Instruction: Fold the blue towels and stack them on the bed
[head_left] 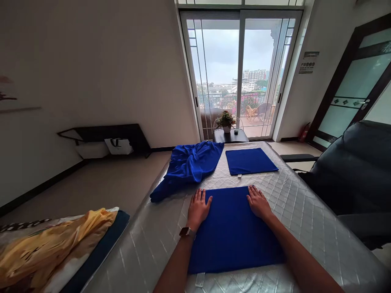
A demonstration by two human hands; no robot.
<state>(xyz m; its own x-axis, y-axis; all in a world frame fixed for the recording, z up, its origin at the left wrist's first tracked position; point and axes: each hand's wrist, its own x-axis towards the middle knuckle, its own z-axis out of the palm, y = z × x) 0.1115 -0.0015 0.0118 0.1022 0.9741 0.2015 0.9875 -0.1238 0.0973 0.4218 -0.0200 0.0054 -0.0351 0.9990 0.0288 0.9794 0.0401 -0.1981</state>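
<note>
L hand (198, 206) and R hand (259, 201) are lying palm-down, well apart, at the far corners of the nr cloth (232, 232), fingers extended and pointing away from the person. L thumb is resting on the blue fabric; R forearm is crossing the cloth's R side. L wrist is wearing a watch (185, 232).

Nr cloth is lying flat on the mattress (308, 211), btwn the forearms, w/ a white tag (200, 280) sticking out at its nr L corner. Beyond it, a bit R, the far cloth (252, 161), also blue, is lying flat, w/ a small tag (240, 176) showing at its nr edge. Loose cloth (195, 160), same blue, is bunching up at the mattress's far L.

Past the mattress, a sm. table (230, 137) is holding a potted plant (226, 120) in front of the glass door (220, 61). Blk chair (354, 175) is standing on the R; yellow bedding (61, 234) is lying rumpled, lower L. White bag (119, 146) is sitting nr the L wall.
</note>
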